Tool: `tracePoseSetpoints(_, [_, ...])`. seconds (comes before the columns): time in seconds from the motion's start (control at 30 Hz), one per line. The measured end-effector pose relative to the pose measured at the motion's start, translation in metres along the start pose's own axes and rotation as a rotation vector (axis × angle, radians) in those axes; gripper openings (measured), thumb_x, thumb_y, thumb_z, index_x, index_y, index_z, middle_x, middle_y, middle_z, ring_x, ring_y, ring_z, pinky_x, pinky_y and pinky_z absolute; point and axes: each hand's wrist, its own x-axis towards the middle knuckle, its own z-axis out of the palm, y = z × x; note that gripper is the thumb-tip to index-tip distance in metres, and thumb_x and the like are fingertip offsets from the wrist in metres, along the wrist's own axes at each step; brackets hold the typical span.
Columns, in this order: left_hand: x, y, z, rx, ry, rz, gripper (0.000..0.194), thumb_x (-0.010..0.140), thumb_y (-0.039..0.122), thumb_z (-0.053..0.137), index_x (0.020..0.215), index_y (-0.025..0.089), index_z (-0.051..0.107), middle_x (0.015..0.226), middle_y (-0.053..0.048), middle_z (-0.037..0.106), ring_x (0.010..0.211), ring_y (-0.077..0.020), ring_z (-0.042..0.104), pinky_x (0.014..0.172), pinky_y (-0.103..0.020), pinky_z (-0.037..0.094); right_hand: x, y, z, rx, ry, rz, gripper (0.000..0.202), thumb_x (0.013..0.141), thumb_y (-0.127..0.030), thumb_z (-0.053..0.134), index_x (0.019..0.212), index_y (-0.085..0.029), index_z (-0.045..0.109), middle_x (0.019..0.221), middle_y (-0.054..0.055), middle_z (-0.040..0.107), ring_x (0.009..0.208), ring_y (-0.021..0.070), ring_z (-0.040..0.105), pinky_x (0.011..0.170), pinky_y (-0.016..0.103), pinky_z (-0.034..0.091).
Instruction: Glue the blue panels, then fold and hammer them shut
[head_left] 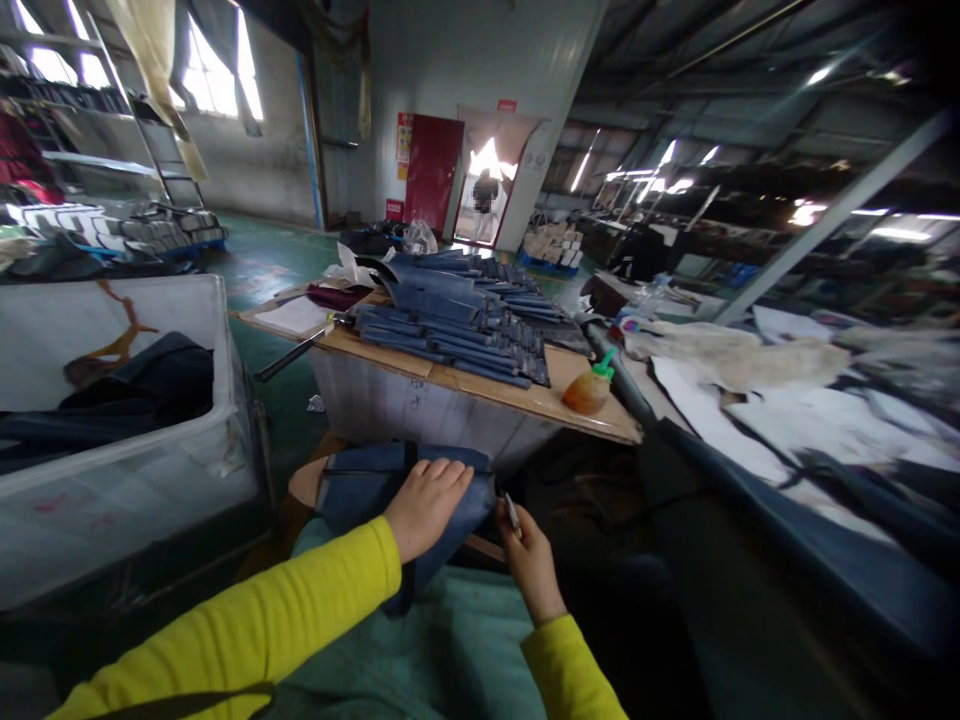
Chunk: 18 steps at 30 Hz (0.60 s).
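Observation:
A dark blue leather-like piece (360, 478) with a black strip across it lies over my lap, partly on a tan board (306, 482). My left hand (431, 503) rests flat on top of this piece, fingers stretched out and nothing visible under the palm. At the piece's right edge, my right hand (531, 558) is closed around a small silvery tool (512, 514). Most of the tool is hidden by the fingers, so its kind is unclear. Whether its tip touches the blue edge cannot be made out.
Ahead, a cardboard-topped table (390, 362) bears stacked blue pieces (450, 325), a glue bottle with a green cap (589, 390) and a black-handled tool (289, 358). A white bin (135, 470) with dark material stands left. Sheets (810, 425) cover the right side. A person (484, 195) stands in the doorway.

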Motion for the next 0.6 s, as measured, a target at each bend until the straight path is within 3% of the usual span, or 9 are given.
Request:
tracePoseSetpoints(0.13, [-0.011,0.004,0.01,0.072,-0.003,0.014,0.046,0.089,0.012,0.036,0.134,0.014,0.036,0.128,-0.009,0.049,0.113,-0.0224,0.042,0.093,-0.039,0.035,0.0,0.004,0.0,-0.003,-0.009,-0.007,0.044,0.079,-0.049,0.054,0.104,-0.015,0.064,0.107,0.01,0.065,0.102,0.0236,0.059,0.091,0.035,0.045])
tracePoseSetpoints(0.27, [-0.014,0.006,0.009,0.081,-0.009,0.002,0.044,0.089,0.012,0.036,0.132,0.014,0.038,0.125,-0.009,0.05,0.113,-0.0222,0.042,0.093,-0.039,0.034,-0.001,0.004,0.0,-0.001,0.006,-0.01,0.045,0.078,-0.05,0.055,0.105,-0.016,0.065,0.107,0.01,0.066,0.102,0.0245,0.06,0.09,0.037,0.046])
tracePoseSetpoints(0.47, [0.006,0.014,0.004,0.014,-0.003,-0.076,0.027,0.09,0.014,0.038,0.112,0.016,0.053,0.099,-0.008,0.056,0.096,-0.022,0.048,0.084,-0.038,0.037,-0.006,0.001,-0.002,-0.016,-0.023,-0.051,0.043,0.081,-0.047,0.053,0.11,-0.018,0.064,0.11,0.01,0.065,0.105,0.0242,0.058,0.092,0.037,0.046])
tracePoseSetpoints(0.6, [0.019,0.021,0.013,-0.011,-0.015,-0.043,0.03,0.09,0.015,0.038,0.117,0.013,0.051,0.1,-0.008,0.056,0.096,-0.0216,0.048,0.082,-0.036,0.038,-0.011,-0.003,-0.007,-0.075,-0.092,-0.103,0.042,0.084,-0.042,0.05,0.118,-0.018,0.058,0.119,0.01,0.06,0.112,0.023,0.054,0.097,0.037,0.043])
